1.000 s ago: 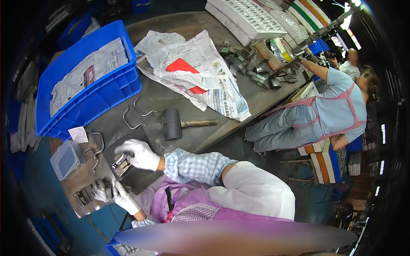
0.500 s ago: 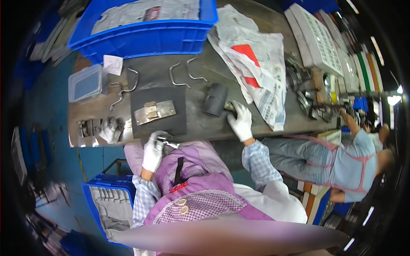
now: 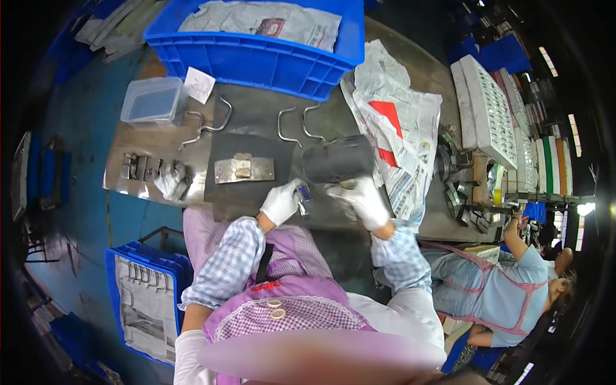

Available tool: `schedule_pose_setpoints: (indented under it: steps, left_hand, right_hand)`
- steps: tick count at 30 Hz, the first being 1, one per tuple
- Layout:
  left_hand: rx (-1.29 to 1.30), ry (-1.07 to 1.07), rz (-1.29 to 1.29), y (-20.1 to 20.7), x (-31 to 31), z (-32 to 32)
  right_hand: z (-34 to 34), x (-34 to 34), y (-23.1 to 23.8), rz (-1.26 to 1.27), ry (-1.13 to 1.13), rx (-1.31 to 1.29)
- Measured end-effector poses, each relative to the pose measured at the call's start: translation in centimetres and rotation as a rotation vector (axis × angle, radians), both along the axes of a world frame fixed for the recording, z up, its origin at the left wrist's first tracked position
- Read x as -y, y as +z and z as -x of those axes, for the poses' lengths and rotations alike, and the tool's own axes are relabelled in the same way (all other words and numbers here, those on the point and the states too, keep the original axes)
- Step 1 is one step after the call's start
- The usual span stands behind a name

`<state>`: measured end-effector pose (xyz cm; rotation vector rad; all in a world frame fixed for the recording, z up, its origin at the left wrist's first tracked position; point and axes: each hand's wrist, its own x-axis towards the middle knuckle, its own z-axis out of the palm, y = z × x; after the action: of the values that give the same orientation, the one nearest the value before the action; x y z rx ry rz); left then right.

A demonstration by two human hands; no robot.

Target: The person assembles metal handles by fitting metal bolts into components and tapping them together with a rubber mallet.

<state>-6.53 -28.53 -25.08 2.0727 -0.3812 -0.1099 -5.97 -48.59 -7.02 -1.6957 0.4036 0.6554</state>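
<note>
My left hand [image 3: 280,205], in a white glove, is closed on a small shiny metal piece [image 3: 304,200] that reflects blue. My right hand [image 3: 369,204], also gloved, has its fingers curled just below a dark grey cylinder [image 3: 337,159]; what they grip is hard to make out. The cylinder lies on its side at the right of a dark mat [image 3: 240,197]. On that mat, beyond my left hand, rests a bent metal plate [image 3: 260,169] with a tan block-like piece at its middle.
Several bent metal rods [image 3: 282,126] lie below a large blue crate [image 3: 256,64]. To the left are a clear plastic box [image 3: 151,102], a crumpled grey glove [image 3: 172,181] and a metal fixture [image 3: 136,167]. Plastic sacking [image 3: 410,109] covers the right side. Another person [image 3: 487,289] works at right.
My left hand has moved from my lap up to the table's edge with the metal piece, nearer my right hand. The cylinder has turned more sideways. The view has shifted.
</note>
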Motion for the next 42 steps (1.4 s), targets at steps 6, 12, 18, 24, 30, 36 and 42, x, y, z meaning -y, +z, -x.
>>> schedule_pose_setpoints:
  steps: [6, 12, 18, 24, 30, 36, 42]
  left_hand:
    - [0.000, -0.003, 0.013, 1.9, 0.1, -0.1]
    - [-0.011, 0.075, 0.038, -0.4, 0.4, -0.2]
    - [-0.386, 0.093, 0.134, 6.6, -2.9, 2.1]
    - [-0.692, 0.504, 0.910, 11.1, -7.1, 6.4]
    - [-0.739, 0.549, 1.497, 8.7, -10.4, 5.4]
    - [0.011, 0.744, 0.131, 6.2, -15.0, 2.8]
    - [0.187, 0.452, -0.347, 4.3, -13.3, 0.9]
  right_hand:
    - [4.7, 1.9, 0.9, 0.749, 0.550, 0.838]
    - [5.3, 3.9, -1.0, 0.626, 0.370, 0.913]
    - [2.5, 8.8, -9.4, 1.213, 0.203, 0.622]
    - [3.5, -4.5, -2.9, 0.573, 0.360, 0.997]
    - [0.6, -12.6, -6.8, 0.263, 0.327, 1.145]
    - [-3.9, -13.0, -11.1, 0.124, 0.232, 0.555]
    - [-4.6, -11.9, -10.0, 0.256, 0.259, 0.829]
